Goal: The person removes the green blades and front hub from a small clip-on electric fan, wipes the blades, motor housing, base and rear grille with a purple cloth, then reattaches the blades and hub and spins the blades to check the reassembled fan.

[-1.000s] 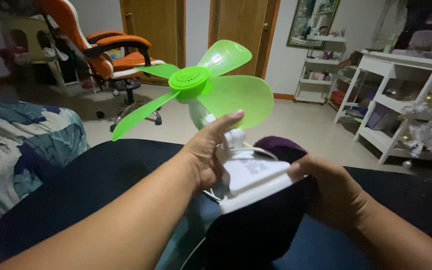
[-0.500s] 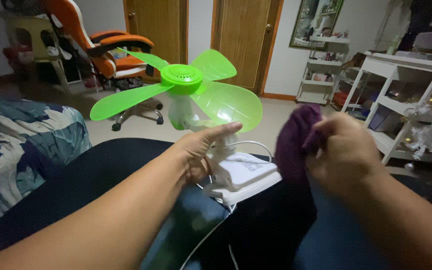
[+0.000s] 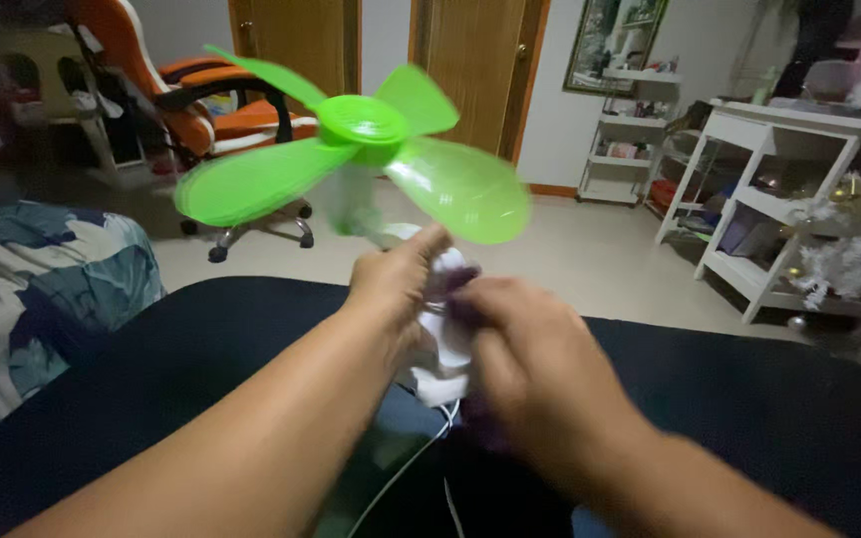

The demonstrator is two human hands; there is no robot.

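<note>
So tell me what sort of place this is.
Most likely a room in a home, a living room or bedroom: an orange office chair, wooden doors, white shelves and a leaf-patterned cover surround the hands holding a green fan.

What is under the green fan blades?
Under the green fan blades is a white body, gripped by the left hand and right hand. A white cord hangs below. The hands cover most of the body.
</note>
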